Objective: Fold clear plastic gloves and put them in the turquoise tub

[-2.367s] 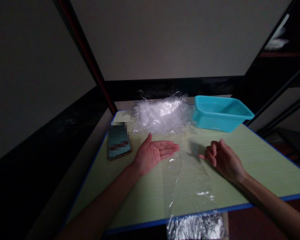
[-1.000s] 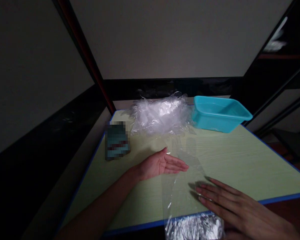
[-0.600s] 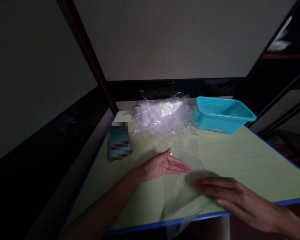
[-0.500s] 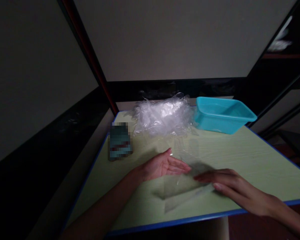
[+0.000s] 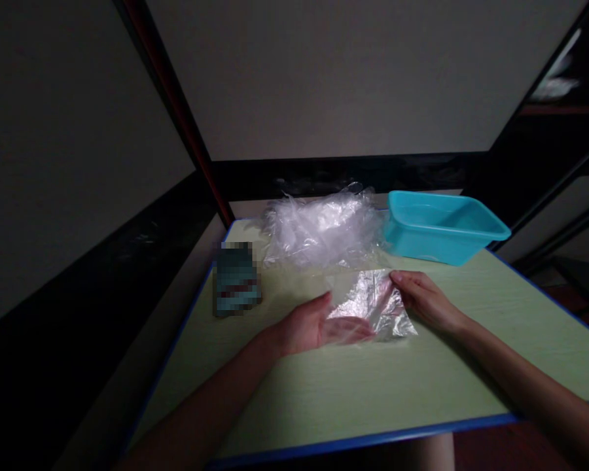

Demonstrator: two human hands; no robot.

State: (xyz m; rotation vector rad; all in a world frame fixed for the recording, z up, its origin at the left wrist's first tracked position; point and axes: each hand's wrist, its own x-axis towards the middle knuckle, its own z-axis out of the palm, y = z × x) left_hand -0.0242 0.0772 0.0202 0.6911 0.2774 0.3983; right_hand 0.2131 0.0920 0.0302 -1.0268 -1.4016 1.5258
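A clear plastic bag [image 5: 368, 301] lies over the fingers of my left hand [image 5: 309, 326], whose palm faces right and up with the thumb raised apart from the fingers. The fingers show through the film. My right hand [image 5: 419, 294] pinches the bag's upper right corner between thumb and fingers. Behind both hands, a heap of crumpled clear plastic bags [image 5: 324, 229] rests on the table.
A turquoise plastic basket [image 5: 427, 245] stands at the back right of the pale green table [image 5: 324, 405], which has a blue edge. At the left lies a dark greenish, pixelated object [image 5: 236, 278]. Walls rise behind and to the left.
My right hand has moved up and back, and its fingers have closed on the bag's corner. The bag has folded back from the front of the table over my left fingers.
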